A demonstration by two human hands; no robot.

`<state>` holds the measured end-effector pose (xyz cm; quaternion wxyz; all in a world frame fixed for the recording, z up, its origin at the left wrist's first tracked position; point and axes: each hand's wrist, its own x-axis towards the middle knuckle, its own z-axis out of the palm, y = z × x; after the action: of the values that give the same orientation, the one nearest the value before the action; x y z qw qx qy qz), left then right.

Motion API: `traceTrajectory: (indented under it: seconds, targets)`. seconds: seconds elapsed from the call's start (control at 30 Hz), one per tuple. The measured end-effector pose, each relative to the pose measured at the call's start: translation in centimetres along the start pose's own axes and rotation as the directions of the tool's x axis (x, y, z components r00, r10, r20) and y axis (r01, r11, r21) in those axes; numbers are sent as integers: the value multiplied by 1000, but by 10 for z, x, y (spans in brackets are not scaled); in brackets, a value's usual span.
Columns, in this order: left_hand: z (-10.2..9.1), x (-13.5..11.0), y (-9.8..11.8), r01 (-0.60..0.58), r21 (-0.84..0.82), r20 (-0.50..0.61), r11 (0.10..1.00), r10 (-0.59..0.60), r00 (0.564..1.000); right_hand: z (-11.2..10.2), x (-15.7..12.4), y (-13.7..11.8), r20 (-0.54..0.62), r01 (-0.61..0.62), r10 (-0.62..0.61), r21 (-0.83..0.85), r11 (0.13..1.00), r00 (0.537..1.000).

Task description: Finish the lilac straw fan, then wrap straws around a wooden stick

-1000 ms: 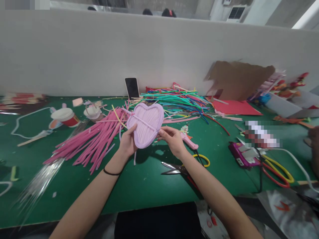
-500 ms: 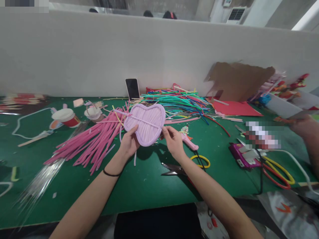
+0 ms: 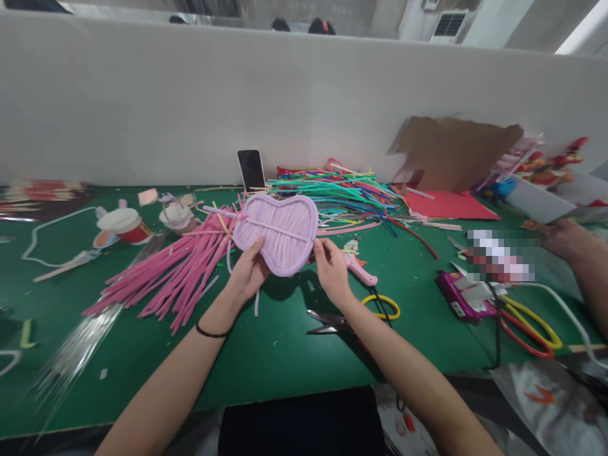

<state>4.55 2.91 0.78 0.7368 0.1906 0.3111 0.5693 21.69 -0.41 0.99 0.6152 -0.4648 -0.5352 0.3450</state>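
A lilac heart-shaped piece made of pipe cleaners [image 3: 284,244] is held up over the table, with a rounded rim and a thin strip across its middle. My left hand [image 3: 250,269] grips its lower left edge, thumb on the front face. At the right edge, my right hand [image 3: 330,263] pinches the rim between thumb and fingers. One lilac stem sticks out from the left side of the heart. Below my right hand lie scissors [image 3: 332,323] with yellow and red handles, partly hidden by my forearm. A pink glue gun [image 3: 361,272] rests just beyond that hand.
Pink pipe cleaners [image 3: 166,272] lie fanned at left, near a lidded paper cup [image 3: 126,225]. A phone [image 3: 251,170] leans against the partition behind multicoloured pipe cleaners [image 3: 342,193]. A purple power strip [image 3: 463,296] and more scissors [image 3: 534,326] lie right, near another person's hand [image 3: 563,237].
The heart has tilted and shifted slightly right, now facing more toward me. Both hands keep their hold. The other person's hand at right has moved slightly left.
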Motion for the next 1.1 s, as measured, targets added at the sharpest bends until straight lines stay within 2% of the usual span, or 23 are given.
traceTrajectory:
  seconds: [0.23, 0.5, 0.7, 0.83, 0.93, 1.1]
  targets:
    - [3, -3, 1, 43, -26, 27, 999, -43, 999, 4, -3, -5, 9, -5, 5, 104, 995, 1000]
    - [-9, 3, 1, 57, -24, 135, 998, -53, 989, 4, -4, -6, 49, -79, 74, 128, 989, 996]
    - [-9, 3, 2, 59, -22, 112, 998, -57, 992, 1, -4, -9, -10, -32, 33, 94, 995, 999]
    - [-9, 4, 4, 73, -14, 133, 997, -70, 989, -2, -1, -13, 29, -73, 69, 181, 981, 997]
    - [-11, 5, 5, 67, -20, 131, 998, -63, 989, -3, 1, -15, -9, -92, 97, 245, 965, 995]
    - [-12, 5, 6, 63, -7, 157, 998, -61, 986, -3, 3, -16, 5, -65, 66, 243, 968, 998]
